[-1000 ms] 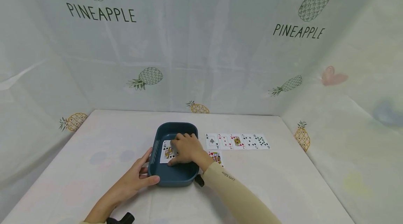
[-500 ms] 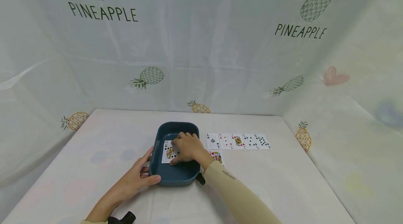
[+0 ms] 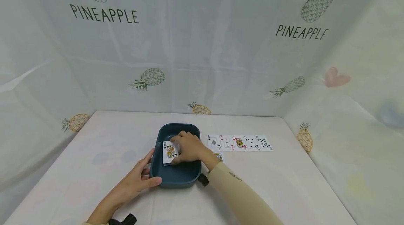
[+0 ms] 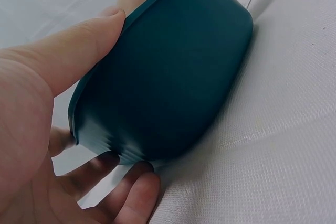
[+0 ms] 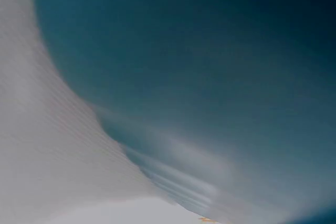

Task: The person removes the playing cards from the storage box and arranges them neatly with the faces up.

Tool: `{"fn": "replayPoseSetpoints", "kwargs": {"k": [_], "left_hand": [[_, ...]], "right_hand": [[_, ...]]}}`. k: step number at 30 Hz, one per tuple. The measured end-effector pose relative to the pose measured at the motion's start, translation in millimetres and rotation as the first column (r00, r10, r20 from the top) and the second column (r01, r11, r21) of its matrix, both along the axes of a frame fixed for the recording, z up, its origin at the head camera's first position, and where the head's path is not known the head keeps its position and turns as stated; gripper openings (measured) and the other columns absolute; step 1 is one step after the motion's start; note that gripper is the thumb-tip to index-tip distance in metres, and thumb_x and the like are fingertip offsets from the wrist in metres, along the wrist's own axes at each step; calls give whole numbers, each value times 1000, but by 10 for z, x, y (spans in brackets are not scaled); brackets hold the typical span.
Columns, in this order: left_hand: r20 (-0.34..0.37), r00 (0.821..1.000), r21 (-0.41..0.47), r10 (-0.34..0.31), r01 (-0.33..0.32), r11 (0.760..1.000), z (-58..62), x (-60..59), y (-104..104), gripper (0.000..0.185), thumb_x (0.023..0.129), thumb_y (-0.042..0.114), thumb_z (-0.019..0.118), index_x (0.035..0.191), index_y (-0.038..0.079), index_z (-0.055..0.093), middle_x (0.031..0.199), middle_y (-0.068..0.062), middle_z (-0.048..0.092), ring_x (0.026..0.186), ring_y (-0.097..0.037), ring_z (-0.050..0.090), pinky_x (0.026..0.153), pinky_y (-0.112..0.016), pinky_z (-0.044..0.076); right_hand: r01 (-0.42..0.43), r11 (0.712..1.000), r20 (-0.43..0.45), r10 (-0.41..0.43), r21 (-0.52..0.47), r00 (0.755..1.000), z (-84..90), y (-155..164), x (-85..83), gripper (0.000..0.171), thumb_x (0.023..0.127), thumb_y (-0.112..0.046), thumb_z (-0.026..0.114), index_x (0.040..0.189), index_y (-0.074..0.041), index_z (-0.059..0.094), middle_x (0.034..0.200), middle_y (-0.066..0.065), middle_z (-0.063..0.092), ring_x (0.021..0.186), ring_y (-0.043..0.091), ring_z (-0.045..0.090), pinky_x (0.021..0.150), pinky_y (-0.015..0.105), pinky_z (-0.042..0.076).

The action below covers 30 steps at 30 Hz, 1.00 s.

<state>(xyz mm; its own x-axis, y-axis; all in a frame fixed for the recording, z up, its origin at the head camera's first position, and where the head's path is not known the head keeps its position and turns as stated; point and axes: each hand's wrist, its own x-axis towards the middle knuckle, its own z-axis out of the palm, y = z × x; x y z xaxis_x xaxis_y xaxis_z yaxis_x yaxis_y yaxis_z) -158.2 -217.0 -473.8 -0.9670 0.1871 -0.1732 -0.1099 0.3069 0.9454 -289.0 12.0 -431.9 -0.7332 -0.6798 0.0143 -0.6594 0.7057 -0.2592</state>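
Observation:
A dark blue plastic tray [image 3: 176, 185] stands on the table. My left hand [image 3: 139, 176] grips its near left corner, thumb at the rim and fingers against the outer side wall. In the left wrist view the thumb [image 4: 86, 45] presses the rim while several fingers spread along the side. Inside the tray, my right hand [image 3: 189, 147] pinches a queen playing card [image 3: 168, 153] by its right side, thumb at the near end and fingers at the far end. A dark strip shows under the card's near edge. The right wrist view holds only the tray's outer wall [image 5: 184, 77], blurred.
Right of the tray lies a row of several face-up playing cards [image 3: 240, 143], beginning with an ace. Below the ace, another face card [image 3: 219, 155] is partly hidden by my right forearm. A pineapple-print cloth [image 3: 202, 42] hangs behind the table [image 3: 284, 183].
The queen card has shifted slightly in the right hand, with a dark strip now under its near edge. The right forearm has moved a little right, covering more of the lower face card.

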Motion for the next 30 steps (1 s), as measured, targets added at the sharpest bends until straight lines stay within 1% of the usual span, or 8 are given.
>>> {"fn": "replayPoseSetpoints", "kwargs": {"k": [6,9,12,16,19,23,25,30], "left_hand": [[11,1000,-30,23,-22,999,-20,7,15,101,96,36,81,172,33,13,169,-21,22,132,-31,56,102,-44,54],[5,999,-43,38,-37,998,-30,7,15,103,94,36,83,172,33,15,169,-19,24,130,-30,57,102,-43,54],[0,999,-31,40,-40,999,-42,5,10,104,93,34,84,172,33,15,169,-19,25,128,-29,58,100,-40,54],[2,999,-21,38,-38,999,-58,5,3,105,93,32,84,172,32,15,168,-21,24,126,-29,59,98,-39,54],[5,999,-20,33,-33,999,-65,7,6,105,93,32,84,172,31,15,168,-21,23,126,-29,59,98,-40,55],[0,1000,-23,26,-26,999,-57,8,13,105,93,33,84,172,32,15,168,-21,24,126,-29,58,97,-38,55],[-6,1000,-28,24,-24,999,-45,6,11,105,93,33,84,172,32,15,168,-20,24,126,-29,58,96,-36,55],[-13,1000,-40,21,-22,999,-20,-18,17,105,93,34,84,172,32,15,168,-20,25,127,-29,58,96,-34,54]], "right_hand": [[-7,979,85,25,-203,996,144,235,37,83,79,-39,96,150,-17,61,138,6,55,116,20,54,100,37,53],[-3,965,93,28,-262,995,209,412,54,84,79,-34,96,152,-16,58,138,7,53,119,22,57,100,37,54],[30,949,130,11,-315,991,261,628,91,84,80,-29,96,153,-17,56,139,7,51,121,25,59,96,38,56],[88,938,168,-32,-337,985,277,952,149,85,80,-27,96,154,-23,55,139,4,54,119,25,60,89,38,56],[119,936,175,-63,-332,983,245,1209,166,86,80,-27,96,155,-25,54,132,1,60,114,24,60,86,39,55],[131,937,165,-80,-324,983,180,1535,167,86,80,-25,96,155,-22,54,121,-1,63,108,25,62,88,44,55],[123,935,161,-72,-331,984,148,1675,165,86,81,-23,95,155,-20,53,120,1,63,106,27,64,90,47,56],[149,926,210,-78,-347,975,67,1949,188,87,81,-21,94,156,-14,51,119,4,63,103,28,65,94,53,54]]}}
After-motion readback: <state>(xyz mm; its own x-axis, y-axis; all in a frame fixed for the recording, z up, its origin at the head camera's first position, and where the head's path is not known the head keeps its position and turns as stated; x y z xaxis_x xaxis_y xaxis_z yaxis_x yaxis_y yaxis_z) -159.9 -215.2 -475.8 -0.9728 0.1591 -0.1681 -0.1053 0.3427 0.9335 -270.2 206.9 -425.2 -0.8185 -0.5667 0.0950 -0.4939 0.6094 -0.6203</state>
